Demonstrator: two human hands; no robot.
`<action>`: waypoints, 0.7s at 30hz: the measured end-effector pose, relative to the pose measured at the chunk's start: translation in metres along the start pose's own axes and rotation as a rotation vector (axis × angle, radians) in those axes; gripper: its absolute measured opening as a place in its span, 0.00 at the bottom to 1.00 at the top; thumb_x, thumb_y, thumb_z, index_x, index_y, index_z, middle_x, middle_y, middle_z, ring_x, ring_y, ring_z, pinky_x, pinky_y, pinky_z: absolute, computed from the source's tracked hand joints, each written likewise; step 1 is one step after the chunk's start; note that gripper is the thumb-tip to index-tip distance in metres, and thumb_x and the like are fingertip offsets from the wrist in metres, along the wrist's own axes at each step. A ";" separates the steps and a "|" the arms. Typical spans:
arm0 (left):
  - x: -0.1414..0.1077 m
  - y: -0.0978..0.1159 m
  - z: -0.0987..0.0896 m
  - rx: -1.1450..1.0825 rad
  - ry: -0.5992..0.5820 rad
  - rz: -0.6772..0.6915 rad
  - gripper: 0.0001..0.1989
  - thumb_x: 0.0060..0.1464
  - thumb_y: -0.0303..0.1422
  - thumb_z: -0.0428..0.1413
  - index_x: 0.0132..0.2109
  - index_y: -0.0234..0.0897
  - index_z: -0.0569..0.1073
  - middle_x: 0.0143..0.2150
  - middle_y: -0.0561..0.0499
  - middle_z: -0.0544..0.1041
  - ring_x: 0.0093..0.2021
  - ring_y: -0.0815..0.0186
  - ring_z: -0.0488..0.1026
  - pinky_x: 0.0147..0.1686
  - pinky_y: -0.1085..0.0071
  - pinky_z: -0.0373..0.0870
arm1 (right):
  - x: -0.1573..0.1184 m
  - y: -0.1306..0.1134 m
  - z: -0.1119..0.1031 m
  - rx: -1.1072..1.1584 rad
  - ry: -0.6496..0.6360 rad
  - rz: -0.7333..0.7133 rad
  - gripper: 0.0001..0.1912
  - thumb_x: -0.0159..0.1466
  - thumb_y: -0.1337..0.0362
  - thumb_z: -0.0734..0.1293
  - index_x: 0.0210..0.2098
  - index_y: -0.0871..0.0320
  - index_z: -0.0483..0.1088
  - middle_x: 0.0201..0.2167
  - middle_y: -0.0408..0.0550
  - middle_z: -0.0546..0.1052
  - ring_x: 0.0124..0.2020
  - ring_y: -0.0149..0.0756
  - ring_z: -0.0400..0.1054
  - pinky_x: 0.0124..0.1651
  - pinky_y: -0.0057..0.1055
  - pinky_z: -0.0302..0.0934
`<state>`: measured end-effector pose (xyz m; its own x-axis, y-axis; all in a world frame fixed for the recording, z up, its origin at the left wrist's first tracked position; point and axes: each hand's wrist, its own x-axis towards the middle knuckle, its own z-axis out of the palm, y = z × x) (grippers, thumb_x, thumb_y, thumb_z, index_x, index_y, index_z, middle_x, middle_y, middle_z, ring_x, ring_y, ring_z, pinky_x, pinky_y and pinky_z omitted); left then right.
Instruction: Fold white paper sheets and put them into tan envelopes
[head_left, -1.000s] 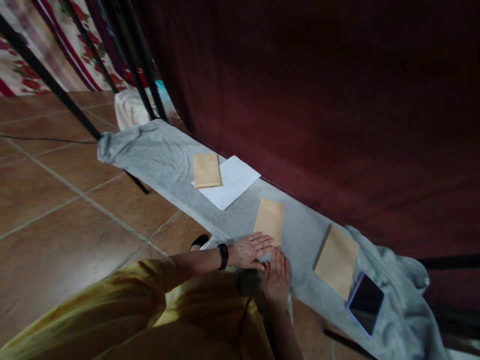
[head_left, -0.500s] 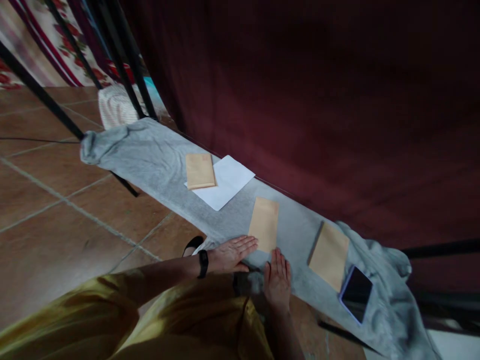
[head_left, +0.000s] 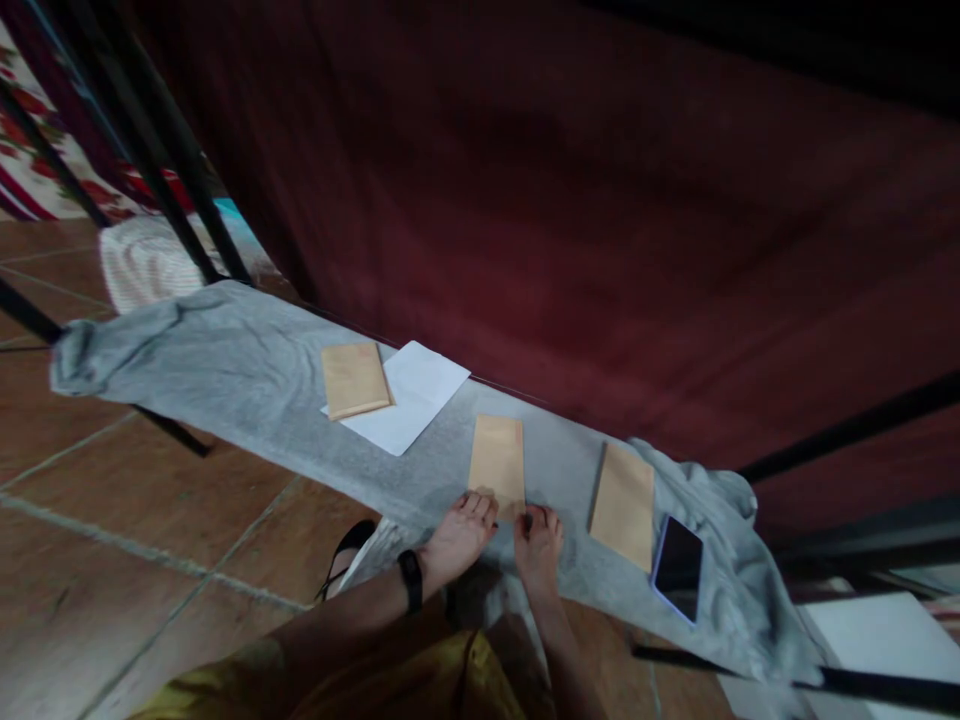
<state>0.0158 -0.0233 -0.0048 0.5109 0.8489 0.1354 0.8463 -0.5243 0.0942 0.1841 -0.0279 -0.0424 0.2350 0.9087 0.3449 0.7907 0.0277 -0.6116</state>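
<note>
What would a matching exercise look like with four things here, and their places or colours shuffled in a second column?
1. phone
2. white sheet
3. wristband
4. middle packet

A. near end at the left hand and right hand
B. purple-edged
C. partly under the left packet
D. black, being worn

Pairs: 1-B; 2-C; 3-D; 4-A

The left hand (head_left: pixel 463 532) and right hand (head_left: pixel 538 545) hide near corners of the middle envelope (head_left: pixel 497 455), their grip unclear. The picture's bottom edge crops the yellow garment (head_left: pixel 491 685).
</note>
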 end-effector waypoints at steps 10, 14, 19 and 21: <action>0.032 0.013 -0.024 -0.090 0.048 -0.115 0.17 0.59 0.20 0.48 0.53 0.32 0.71 0.46 0.39 0.78 0.44 0.56 0.78 0.40 0.65 0.74 | 0.013 -0.016 -0.003 0.480 -0.048 0.113 0.22 0.66 0.51 0.59 0.48 0.59 0.74 0.46 0.55 0.80 0.47 0.44 0.74 0.51 0.40 0.67; 0.043 0.001 -0.041 -0.716 0.281 -0.434 0.08 0.64 0.31 0.48 0.41 0.37 0.72 0.32 0.48 0.79 0.33 0.62 0.79 0.34 0.69 0.73 | 0.016 -0.038 -0.023 0.522 -0.018 0.085 0.23 0.68 0.53 0.58 0.55 0.58 0.71 0.53 0.55 0.78 0.54 0.42 0.71 0.56 0.40 0.65; 0.032 0.005 -0.025 -1.460 0.521 -0.783 0.17 0.59 0.48 0.51 0.34 0.39 0.69 0.30 0.49 0.78 0.32 0.61 0.79 0.34 0.66 0.77 | 0.011 -0.054 -0.036 0.362 -0.069 -0.097 0.24 0.72 0.56 0.53 0.62 0.58 0.67 0.62 0.54 0.71 0.63 0.40 0.64 0.65 0.42 0.59; 0.022 0.015 -0.006 -1.501 0.453 -0.834 0.19 0.59 0.52 0.49 0.32 0.41 0.67 0.29 0.49 0.78 0.33 0.61 0.80 0.34 0.64 0.77 | 0.003 -0.054 -0.030 0.272 -0.131 -0.183 0.24 0.73 0.58 0.53 0.64 0.57 0.65 0.65 0.52 0.68 0.65 0.39 0.61 0.66 0.42 0.58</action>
<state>0.0386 -0.0125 0.0055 -0.2387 0.9494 -0.2039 -0.1506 0.1713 0.9736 0.1586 -0.0390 0.0131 0.0152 0.9237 0.3828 0.6293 0.2887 -0.7216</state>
